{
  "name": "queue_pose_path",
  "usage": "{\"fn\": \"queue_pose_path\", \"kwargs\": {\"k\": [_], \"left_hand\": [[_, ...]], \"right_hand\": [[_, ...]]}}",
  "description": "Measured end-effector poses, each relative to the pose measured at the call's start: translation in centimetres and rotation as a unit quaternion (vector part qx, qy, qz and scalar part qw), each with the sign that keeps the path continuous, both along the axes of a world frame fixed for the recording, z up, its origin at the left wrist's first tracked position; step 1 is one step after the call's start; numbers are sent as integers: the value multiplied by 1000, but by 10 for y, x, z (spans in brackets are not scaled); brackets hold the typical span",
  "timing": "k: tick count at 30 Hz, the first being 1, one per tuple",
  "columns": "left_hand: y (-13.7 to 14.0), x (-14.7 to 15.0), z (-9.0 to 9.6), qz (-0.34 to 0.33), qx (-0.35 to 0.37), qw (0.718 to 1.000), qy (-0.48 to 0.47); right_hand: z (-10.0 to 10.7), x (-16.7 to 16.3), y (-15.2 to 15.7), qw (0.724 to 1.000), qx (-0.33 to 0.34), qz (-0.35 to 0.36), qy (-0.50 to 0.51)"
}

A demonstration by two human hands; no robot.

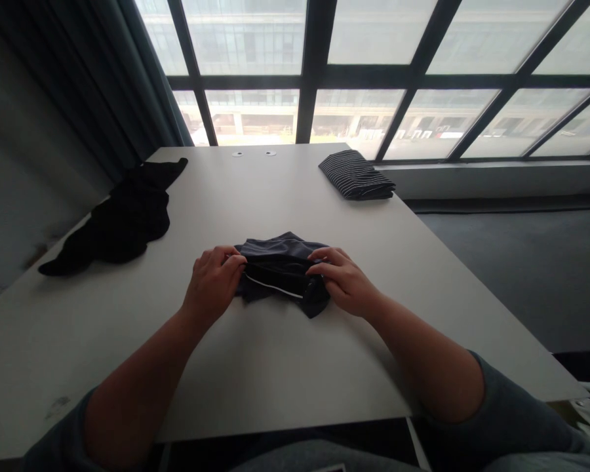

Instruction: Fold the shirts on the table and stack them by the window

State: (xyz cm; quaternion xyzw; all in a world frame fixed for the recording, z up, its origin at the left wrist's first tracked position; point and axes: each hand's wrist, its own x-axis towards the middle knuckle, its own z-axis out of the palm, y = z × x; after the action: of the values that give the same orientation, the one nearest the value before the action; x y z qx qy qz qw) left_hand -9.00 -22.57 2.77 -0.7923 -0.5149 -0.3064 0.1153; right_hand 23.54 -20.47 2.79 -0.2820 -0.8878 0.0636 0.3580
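Observation:
A small dark grey garment (281, 248) lies bunched on the table in front of me, with a black opening or band and a thin white line along its near side. Its exact kind I cannot make out. At its left end, my left hand (213, 278) pinches the edge between thumb and fingers. My right hand (347, 280) grips the right end, fingers bent over the black edge. Both hands rest low, close to the tabletop, and the cloth between them sags in loose folds.
The white table (255, 367) reaches to a large window. A black garment (122, 216) lies crumpled along its left side. At the far right edge sits a folded striped cloth (354, 176). Two round cable-hole covers (270, 153) are at the back, and a dark curtain (103, 78) hangs left.

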Motion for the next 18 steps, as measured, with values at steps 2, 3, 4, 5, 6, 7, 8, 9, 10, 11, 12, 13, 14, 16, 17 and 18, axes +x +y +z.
{"fn": "queue_pose_path", "kwargs": {"k": [2, 3, 4, 5, 6, 7, 8, 9, 10, 11, 12, 13, 14, 16, 17, 18], "left_hand": [[-4, 2, 4, 64, -67, 995, 40], [-6, 3, 6, 82, -106, 989, 57], [-9, 5, 8, 90, -149, 982, 71], [-12, 6, 10, 89, -198, 973, 80], [-15, 7, 11, 80, -250, 961, 85], [-18, 7, 12, 64, -300, 948, 84], [-20, 7, 13, 38, -347, 934, 76], [-21, 7, 14, 2, -385, 921, 61], [-21, 6, 15, -41, -411, 910, 37], [-21, 4, 17, -85, -422, 903, 5], [-21, 3, 19, -122, -417, 900, -33], [-20, 1, 22, -147, -399, 902, -73], [-20, 0, 25, -158, -375, 907, -110], [-20, -2, 33, -161, -327, 916, -169], [-21, -3, 37, -161, -312, 918, -186], [-22, -3, 42, -164, -301, 919, -193]], "right_hand": [[-7, 1, 8, 999, -25, -26, -4], [-10, 1, 11, 999, -44, -29, -10], [-12, 1, 13, 997, -68, -28, -20], [-13, 1, 15, 995, -93, -22, -33], [-13, 1, 15, 992, -117, -12, -48], [-12, 2, 15, 989, -137, 0, -63], [-9, 2, 14, 985, -152, 13, -76], [-6, 3, 13, 982, -164, 25, -87], [-3, 5, 11, 979, -176, 33, -96], [1, 6, 10, 975, -193, 37, -104], [5, 7, 8, 970, -213, 38, -112], [8, 9, 7, 964, -234, 38, -120], [12, 10, 6, 958, -253, 38, -130], [19, 13, 5, 948, -275, 38, -155], [22, 13, 5, 946, -274, 39, -170], [24, 14, 6, 945, -265, 38, -187]]}}
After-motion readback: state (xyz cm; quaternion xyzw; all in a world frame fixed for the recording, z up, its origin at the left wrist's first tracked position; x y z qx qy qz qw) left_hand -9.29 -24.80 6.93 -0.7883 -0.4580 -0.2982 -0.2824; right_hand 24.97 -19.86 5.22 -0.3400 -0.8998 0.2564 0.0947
